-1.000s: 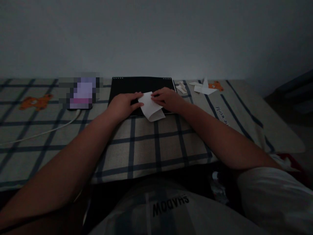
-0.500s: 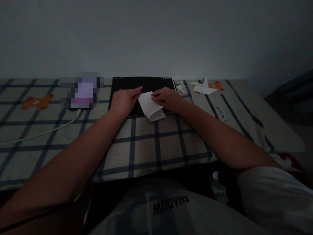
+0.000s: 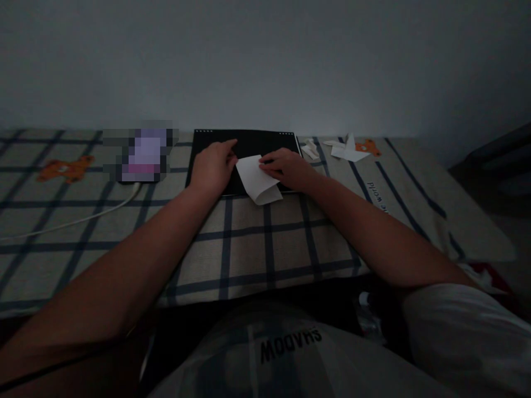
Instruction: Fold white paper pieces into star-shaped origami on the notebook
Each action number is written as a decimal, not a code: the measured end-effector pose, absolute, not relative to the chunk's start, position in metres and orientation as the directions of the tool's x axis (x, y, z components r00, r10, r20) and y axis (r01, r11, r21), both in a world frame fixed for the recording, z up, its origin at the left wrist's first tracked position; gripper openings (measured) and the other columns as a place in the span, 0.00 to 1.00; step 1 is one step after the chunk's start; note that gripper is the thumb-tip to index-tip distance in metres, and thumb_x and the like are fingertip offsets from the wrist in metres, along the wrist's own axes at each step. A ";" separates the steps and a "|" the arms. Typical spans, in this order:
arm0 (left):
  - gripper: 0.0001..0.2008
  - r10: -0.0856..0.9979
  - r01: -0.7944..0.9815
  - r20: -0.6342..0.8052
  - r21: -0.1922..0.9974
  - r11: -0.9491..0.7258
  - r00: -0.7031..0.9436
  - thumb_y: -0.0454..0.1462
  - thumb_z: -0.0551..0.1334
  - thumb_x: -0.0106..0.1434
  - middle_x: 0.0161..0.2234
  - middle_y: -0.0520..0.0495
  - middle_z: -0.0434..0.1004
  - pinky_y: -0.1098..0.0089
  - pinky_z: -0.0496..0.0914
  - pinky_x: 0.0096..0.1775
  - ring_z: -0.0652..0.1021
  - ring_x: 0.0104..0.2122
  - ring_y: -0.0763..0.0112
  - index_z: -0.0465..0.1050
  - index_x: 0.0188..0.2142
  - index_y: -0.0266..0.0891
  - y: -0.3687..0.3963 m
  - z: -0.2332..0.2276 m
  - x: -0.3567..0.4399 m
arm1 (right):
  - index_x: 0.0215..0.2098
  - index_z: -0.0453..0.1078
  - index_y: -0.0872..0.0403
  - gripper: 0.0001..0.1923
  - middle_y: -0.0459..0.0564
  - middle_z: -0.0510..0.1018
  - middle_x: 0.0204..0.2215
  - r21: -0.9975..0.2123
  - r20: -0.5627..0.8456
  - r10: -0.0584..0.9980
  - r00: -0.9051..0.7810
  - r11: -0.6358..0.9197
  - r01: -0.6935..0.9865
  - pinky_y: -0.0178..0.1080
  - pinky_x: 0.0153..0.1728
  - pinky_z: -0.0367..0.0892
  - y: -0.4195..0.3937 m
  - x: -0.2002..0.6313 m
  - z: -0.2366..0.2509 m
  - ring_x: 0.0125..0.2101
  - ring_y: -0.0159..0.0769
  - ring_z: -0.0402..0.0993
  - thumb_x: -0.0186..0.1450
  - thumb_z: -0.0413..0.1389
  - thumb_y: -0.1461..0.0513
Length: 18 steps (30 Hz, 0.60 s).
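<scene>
Paper (image 3: 258, 179), white and folded, lies on the near edge of the black board (image 3: 249, 145), its lower corner hanging over onto the checked cloth (image 3: 269, 243). Your right hand (image 3: 286, 168) presses flat on the paper's right side, and your left hand (image 3: 213, 166) rests open just left of it, fingers toward the board's middle. Right of the board lie small folded paper pieces (image 3: 346, 150), and left of it a white cable (image 3: 83, 218).

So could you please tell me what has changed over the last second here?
The left hand slid off the folded white paper sheet and moved back over the black rectangular board. The right hand stayed pressing the paper, which kept its place.
</scene>
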<state>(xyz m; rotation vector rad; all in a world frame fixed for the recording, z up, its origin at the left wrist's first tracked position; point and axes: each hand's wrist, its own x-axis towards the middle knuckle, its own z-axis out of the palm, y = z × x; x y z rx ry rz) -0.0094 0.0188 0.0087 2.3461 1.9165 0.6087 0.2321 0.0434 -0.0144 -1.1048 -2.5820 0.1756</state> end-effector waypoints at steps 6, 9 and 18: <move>0.27 0.939 0.906 0.228 0.280 -0.318 0.259 0.38 0.62 0.74 0.62 0.43 0.82 0.59 0.72 0.61 0.80 0.61 0.55 0.71 0.72 0.45 0.018 0.007 -0.017 | 0.58 0.83 0.51 0.19 0.54 0.84 0.61 -0.245 0.276 0.705 -0.653 0.709 0.662 0.52 0.59 0.69 0.044 0.234 -0.017 0.58 0.50 0.76 0.80 0.52 0.58; 0.31 0.930 0.889 0.186 0.283 -0.361 0.318 0.40 0.65 0.73 0.65 0.41 0.80 0.59 0.71 0.63 0.79 0.63 0.54 0.67 0.74 0.42 0.016 0.008 -0.021 | 0.58 0.83 0.53 0.19 0.55 0.84 0.61 -0.242 0.268 0.704 -0.657 0.710 0.662 0.53 0.60 0.69 0.044 0.234 -0.016 0.59 0.51 0.76 0.80 0.52 0.59; 0.43 0.891 0.871 0.076 0.186 -0.454 0.448 0.54 0.69 0.69 0.77 0.38 0.61 0.55 0.63 0.71 0.65 0.75 0.48 0.62 0.77 0.43 0.008 0.006 -0.026 | 0.58 0.84 0.50 0.20 0.55 0.84 0.61 -0.247 0.271 0.698 -0.663 0.716 0.652 0.54 0.61 0.69 0.045 0.235 -0.016 0.59 0.50 0.77 0.80 0.51 0.57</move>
